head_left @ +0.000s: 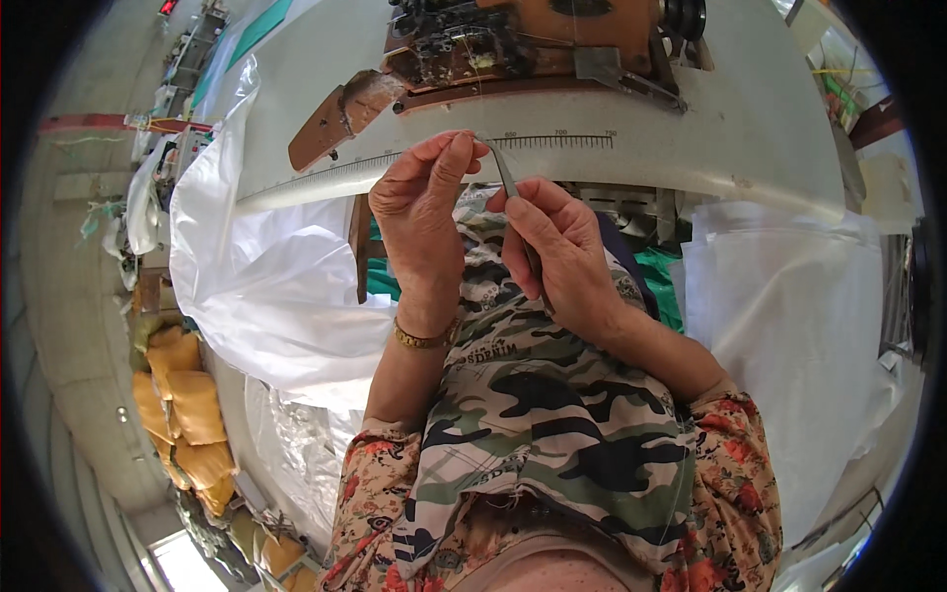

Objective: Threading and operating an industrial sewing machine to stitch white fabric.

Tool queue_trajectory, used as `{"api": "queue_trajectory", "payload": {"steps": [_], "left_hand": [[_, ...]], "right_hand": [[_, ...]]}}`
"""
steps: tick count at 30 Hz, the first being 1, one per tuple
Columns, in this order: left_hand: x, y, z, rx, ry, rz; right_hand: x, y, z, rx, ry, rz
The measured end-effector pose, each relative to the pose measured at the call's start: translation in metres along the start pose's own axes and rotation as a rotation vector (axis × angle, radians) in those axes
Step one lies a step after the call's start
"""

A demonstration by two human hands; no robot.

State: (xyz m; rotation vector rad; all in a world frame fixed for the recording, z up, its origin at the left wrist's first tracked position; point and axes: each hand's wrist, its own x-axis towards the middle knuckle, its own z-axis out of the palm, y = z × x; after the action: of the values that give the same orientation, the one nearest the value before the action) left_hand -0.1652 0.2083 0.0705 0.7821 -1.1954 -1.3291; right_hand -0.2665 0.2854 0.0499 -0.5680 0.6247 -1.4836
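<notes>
In front of the sewing machine [464, 44], my two hands meet above the table's near edge. My right hand [564, 247] is closed round a pair of metal tweezers [505, 170], whose tip points up and left. My left hand [424, 207] is raised, with thumb and forefinger pinched together right beside that tip. Whatever lies in the pinch is too small to make out. A camouflage-patterned apron [552, 395] covers my lap below both hands.
A ruler scale [562, 141] runs along the pale table [769, 128]. White sheeting [286, 281] drapes over the left edge, and stacked white sheets [789, 306] hang at the right. Yellow-orange bundles [192, 395] lie on the floor at left.
</notes>
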Motion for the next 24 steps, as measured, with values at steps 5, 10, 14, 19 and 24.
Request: {"api": "queue_trajectory", "payload": {"steps": [5,10,14,19,24], "left_hand": [[0.0024,0.0012,-0.0022,0.011,-0.043,-0.026],[0.0032,0.0071,-0.0011,0.018,-0.083,-0.049],[0.0041,0.008,-0.0031,0.018,-0.096,-0.057],[0.005,0.009,-0.0018,0.033,-0.111,-0.069],[0.0069,0.0085,-0.0032,0.019,-0.134,-0.071]], "right_hand": [[-0.0026,-0.0013,-0.004,-0.012,-0.014,0.004],[-0.0051,-0.0013,-0.0041,-0.025,-0.011,0.003],[-0.0056,-0.0017,-0.0046,-0.033,-0.016,0.006],[-0.006,-0.0027,-0.0053,-0.045,-0.002,0.019],[-0.0061,-0.0029,-0.0065,-0.081,0.002,0.013]]}}
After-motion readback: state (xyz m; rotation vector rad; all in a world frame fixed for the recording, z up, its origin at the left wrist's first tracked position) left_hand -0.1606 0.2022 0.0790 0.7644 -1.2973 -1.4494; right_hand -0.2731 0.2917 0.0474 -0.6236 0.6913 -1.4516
